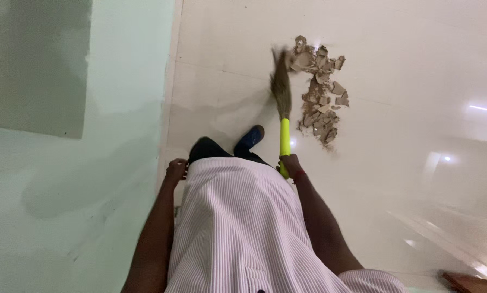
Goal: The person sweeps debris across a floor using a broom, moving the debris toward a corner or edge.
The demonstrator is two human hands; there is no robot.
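Observation:
My right hand grips the bright yellow handle of a grass broom. The broom's brown bristles reach forward and touch the left edge of a pile of brown broken debris on the glossy white tiled floor. My left hand hangs at my side by the hem of my striped white shirt, fingers curled, and I cannot tell if it holds anything. A dark blue shoe shows below the shirt, just left of the broom handle.
A pale green wall with a darker grey-green patch runs along the left. A brown wooden corner shows at the bottom right. Ceiling lights reflect in the tiles on the right.

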